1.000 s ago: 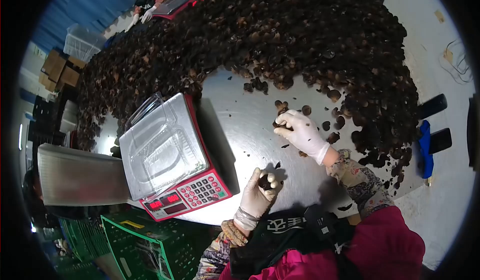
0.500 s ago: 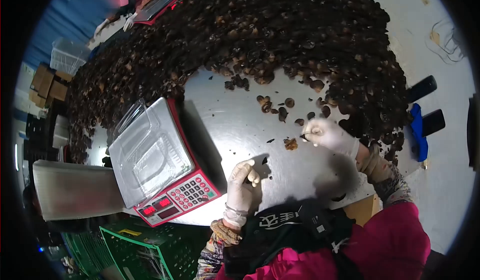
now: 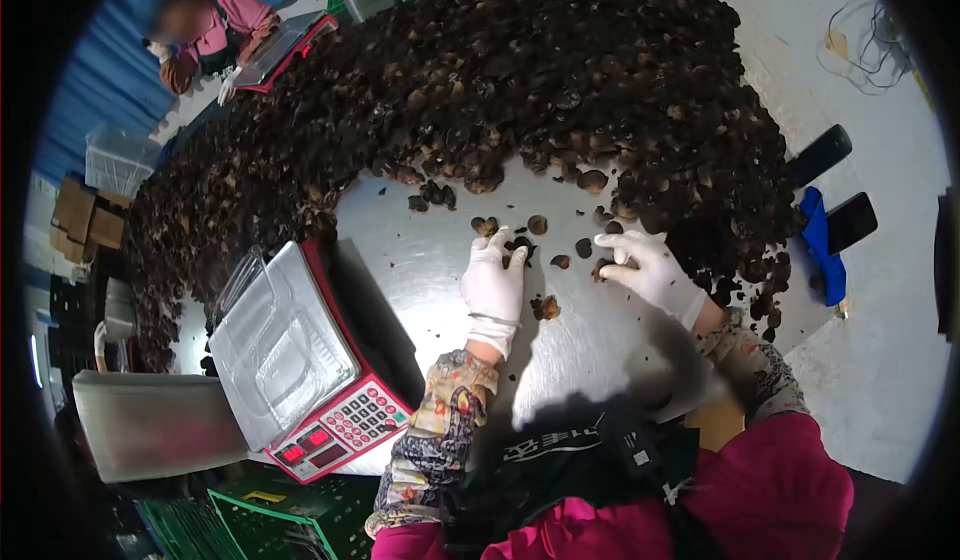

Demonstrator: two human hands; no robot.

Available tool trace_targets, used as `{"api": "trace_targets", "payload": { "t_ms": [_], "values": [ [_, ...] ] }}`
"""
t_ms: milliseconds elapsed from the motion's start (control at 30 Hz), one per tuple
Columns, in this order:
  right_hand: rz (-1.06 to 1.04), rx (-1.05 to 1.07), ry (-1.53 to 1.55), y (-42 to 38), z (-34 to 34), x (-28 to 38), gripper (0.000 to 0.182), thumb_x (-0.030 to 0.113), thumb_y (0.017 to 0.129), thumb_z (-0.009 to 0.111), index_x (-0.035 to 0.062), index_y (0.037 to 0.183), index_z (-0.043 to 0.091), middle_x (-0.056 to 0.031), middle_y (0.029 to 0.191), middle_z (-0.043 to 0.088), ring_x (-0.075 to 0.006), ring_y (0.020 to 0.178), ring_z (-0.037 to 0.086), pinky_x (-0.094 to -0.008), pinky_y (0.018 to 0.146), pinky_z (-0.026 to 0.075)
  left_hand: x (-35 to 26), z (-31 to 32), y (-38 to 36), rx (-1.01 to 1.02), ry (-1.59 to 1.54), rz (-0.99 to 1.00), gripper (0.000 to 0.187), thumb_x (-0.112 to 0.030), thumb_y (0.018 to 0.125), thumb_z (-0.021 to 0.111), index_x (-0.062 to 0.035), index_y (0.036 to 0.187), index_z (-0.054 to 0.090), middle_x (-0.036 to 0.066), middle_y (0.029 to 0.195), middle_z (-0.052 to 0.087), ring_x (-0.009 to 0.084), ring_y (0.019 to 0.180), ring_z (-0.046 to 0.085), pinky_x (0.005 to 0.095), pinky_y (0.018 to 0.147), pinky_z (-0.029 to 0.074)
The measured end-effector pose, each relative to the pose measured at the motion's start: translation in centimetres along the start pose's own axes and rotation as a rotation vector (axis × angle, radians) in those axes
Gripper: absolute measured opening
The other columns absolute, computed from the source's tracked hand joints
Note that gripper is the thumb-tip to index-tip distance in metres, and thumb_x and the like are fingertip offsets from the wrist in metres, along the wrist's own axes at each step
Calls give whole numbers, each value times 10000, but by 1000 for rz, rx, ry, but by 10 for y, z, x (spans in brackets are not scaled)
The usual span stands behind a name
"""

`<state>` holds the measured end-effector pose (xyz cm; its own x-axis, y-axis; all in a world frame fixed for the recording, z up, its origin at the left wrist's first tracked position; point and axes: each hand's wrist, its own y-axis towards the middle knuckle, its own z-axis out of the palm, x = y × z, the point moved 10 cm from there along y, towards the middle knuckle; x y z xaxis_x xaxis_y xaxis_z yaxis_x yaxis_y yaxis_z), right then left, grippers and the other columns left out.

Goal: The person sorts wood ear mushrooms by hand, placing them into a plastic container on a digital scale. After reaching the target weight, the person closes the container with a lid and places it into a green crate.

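Both my hands wear white gloves and reach over a metal tabletop (image 3: pixel 400 230). My left hand (image 3: pixel 493 285) is stretched forward, fingers extended and apart, its tips right at a dark, curled mushroom piece (image 3: pixel 520 248). To the right, my right hand (image 3: pixel 655 278) has its thumb and fingers spread, with a brownish mushroom piece (image 3: pixel 600 269) by the thumb. Between the hands lie a few loose pieces, among them a yellowish-brown one (image 3: pixel 546 307) and a small dark one (image 3: pixel 560 261). Beyond them rises a large heap of dark dried mushrooms (image 3: pixel 480 90).
A red digital scale (image 3: pixel 365 415) bearing a clear plastic tray (image 3: pixel 285 335) stands left of my left hand. Green crates (image 3: pixel 270 520) and a whitish bin (image 3: pixel 155 425) are lower left. Phones (image 3: pixel 852 222) lie on the right. Another person (image 3: pixel 235 20) sits at a second scale.
My left hand has moved forward from near the table edge and its fingers have opened out. My right hand has gone from a pinch to spread fingers. The view has shifted slightly.
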<state>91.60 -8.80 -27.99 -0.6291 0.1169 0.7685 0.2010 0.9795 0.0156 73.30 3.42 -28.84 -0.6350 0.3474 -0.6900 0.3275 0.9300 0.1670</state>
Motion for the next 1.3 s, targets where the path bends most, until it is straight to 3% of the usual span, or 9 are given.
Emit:
{"api": "trace_targets", "payload": {
  "t_ms": [300, 633, 700, 967, 1000, 1067, 1100, 1167, 1300],
  "values": [
    [-55, -7, -214, -8, 4, -12, 249, 185, 819, 659, 57, 1033, 655, -98, 907, 586, -265, 791, 616, -347, 707, 500, 1, 22, 10, 97, 154, 88, 140, -169, 782, 670, -105, 904, 696, 121, 953, 639, 302, 787, 642, 369, 706, 507],
    [377, 165, 555, -26, -6, -29, 120, 130, 853, 610, 15, 882, 631, -104, 802, 605, -241, 707, 569, -340, 653, 466, 16, 9, -89, 441, -1673, -442, 215, 26, 840, 460, 6, 1021, 575, 183, 1057, 653, 250, 860, 655, 312, 718, 511],
    [-142, 111, -62, -30, 12, -20, 118, 129, 856, 610, 17, 888, 631, -103, 780, 594, -238, 703, 554, -340, 655, 454, 17, 24, -124, 498, -1556, -618, 324, 0, 830, 456, 10, 1138, 553, 192, 1112, 634, 282, 916, 648, 337, 777, 502],
    [-553, 216, -7, -55, 56, 111, 206, 246, 850, 653, 68, 943, 607, -75, 866, 561, -243, 859, 567, -358, 803, 461, -22, 51, -177, 1062, -2027, -817, 593, -499, 990, 310, -45, 1364, 378, 188, 1214, 549, 332, 985, 633, 353, 764, 580],
    [-554, 240, 125, -54, 62, 121, 240, 288, 858, 648, 73, 956, 607, -75, 890, 568, -246, 898, 563, -355, 838, 454, -3, 47, -162, 801, -1543, -462, 536, -448, 992, 349, -39, 1335, 403, 181, 1183, 564, 322, 945, 643, 334, 682, 561],
    [-354, 399, 443, -46, 74, 115, 263, 320, 892, 621, 65, 957, 608, -72, 937, 583, -223, 946, 562, -338, 861, 445, 32, 49, -163, 623, -1288, -656, 461, -366, 966, 453, -27, 1278, 466, 164, 1128, 589, 302, 914, 635, 279, 576, 515],
    [-325, 389, 499, -36, 79, 97, 137, 148, 906, 608, 27, 970, 604, -72, 1056, 545, -182, 959, 565, -302, 826, 493, 42, 60, -185, 690, -1494, -1191, 445, -334, 937, 517, -20, 1252, 503, 153, 1104, 598, 290, 924, 617, 244, 552, 487],
    [-64, 253, 579, -11, 81, 53, 89, 63, 906, 582, 18, 977, 610, -66, 1024, 540, -169, 922, 573, -285, 796, 507, 33, 51, -178, 674, -1566, -1181, 370, -284, 931, 534, -14, 1182, 557, 104, 1045, 614, 242, 894, 610, 202, 509, 432],
    [-225, 143, -197, -1, 79, 49, 130, 35, 858, 627, 34, 988, 614, -42, 1011, 547, -136, 859, 573, -256, 756, 485, 39, 39, -174, 680, -1658, -1031, 229, -242, 950, 538, -64, 1078, 606, 38, 936, 654, 160, 770, 631, 163, 491, 380]
  ]
}}
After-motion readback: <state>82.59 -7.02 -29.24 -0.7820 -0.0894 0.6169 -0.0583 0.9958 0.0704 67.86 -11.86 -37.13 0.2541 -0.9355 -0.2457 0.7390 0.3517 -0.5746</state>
